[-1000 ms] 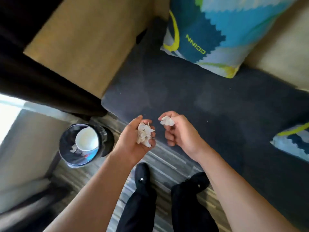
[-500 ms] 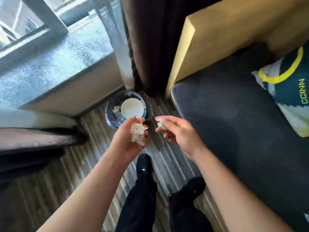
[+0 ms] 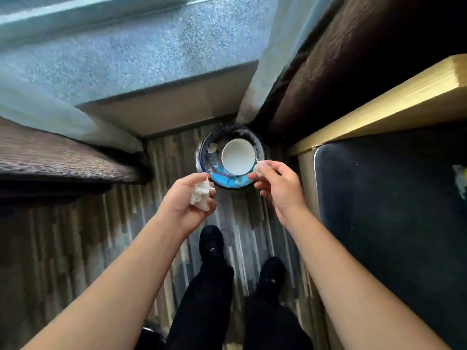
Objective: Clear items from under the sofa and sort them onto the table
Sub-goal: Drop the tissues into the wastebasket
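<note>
My left hand [image 3: 188, 198] is closed around a crumpled white tissue [image 3: 201, 195], just in front of a round black waste bin [image 3: 202, 157] on the floor. My right hand [image 3: 278, 184] pinches a smaller scrap of white tissue [image 3: 259, 169] between thumb and fingers, right over the bin's near right rim. Inside the bin lie a white paper cup [image 3: 238, 157], a small tissue wad [image 3: 212, 147] and something blue [image 3: 222, 178]. The dark sofa seat [image 3: 391, 210] fills the right side.
The sofa's wooden armrest [image 3: 394, 104] runs along the upper right, with a dark curtain [image 3: 341, 59] behind it. A window ledge [image 3: 161, 107] and a sheer curtain [image 3: 50, 109] stand to the left. My dark-shod feet [image 3: 211, 246] stand on striped wood flooring [image 3: 75, 248].
My view turned away from the sofa seat and pillow onto the bin. Both hands, still holding their tissue, moved forward to the bin's near rim.
</note>
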